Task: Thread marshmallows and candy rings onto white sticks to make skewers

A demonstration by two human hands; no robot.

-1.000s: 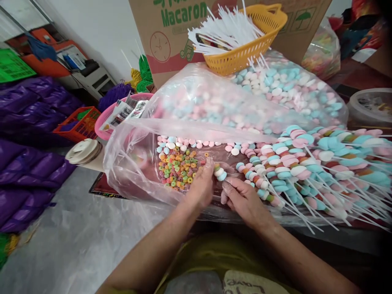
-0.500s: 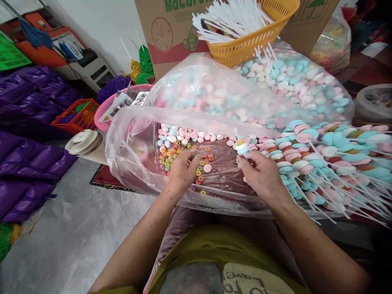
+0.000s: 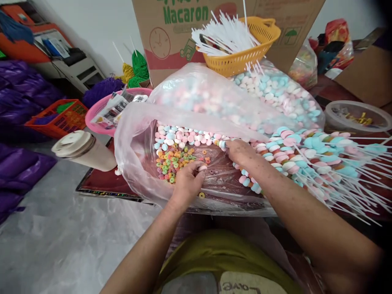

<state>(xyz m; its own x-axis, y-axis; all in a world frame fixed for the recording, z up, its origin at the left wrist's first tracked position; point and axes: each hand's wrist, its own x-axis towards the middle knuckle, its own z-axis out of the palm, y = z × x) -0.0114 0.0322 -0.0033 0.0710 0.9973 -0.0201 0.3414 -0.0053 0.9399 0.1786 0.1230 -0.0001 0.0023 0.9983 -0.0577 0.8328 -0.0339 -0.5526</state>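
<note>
My left hand (image 3: 188, 181) is closed, pinching a pink marshmallow (image 3: 202, 168) between thumb and fingers just above the plastic. My right hand (image 3: 241, 153) is closed on a marshmallow skewer (image 3: 222, 144); a blue and white marshmallow and an orange ring show at its tip, and the stick is hidden by the hand. Colourful cereal rings (image 3: 171, 161) lie in a heap left of my left hand. Behind them runs a band of loose pink, white and blue marshmallows (image 3: 196, 136). Finished-looking skewers (image 3: 306, 159) are piled right of my right forearm, white sticks pointing right.
An open clear plastic bag (image 3: 131, 122) surrounds the loose pieces. Behind stand a yellow basket (image 3: 239, 61) of white sticks and a cardboard box (image 3: 171, 24). On the left are a lidded paper cup (image 3: 98, 153) and a pink basket (image 3: 92, 118); a clear tub (image 3: 333, 118) stands right.
My right hand has moved left and away from me with the skewer, which now points left. My left hand has picked up a pink marshmallow. The view has shifted a little.
</note>
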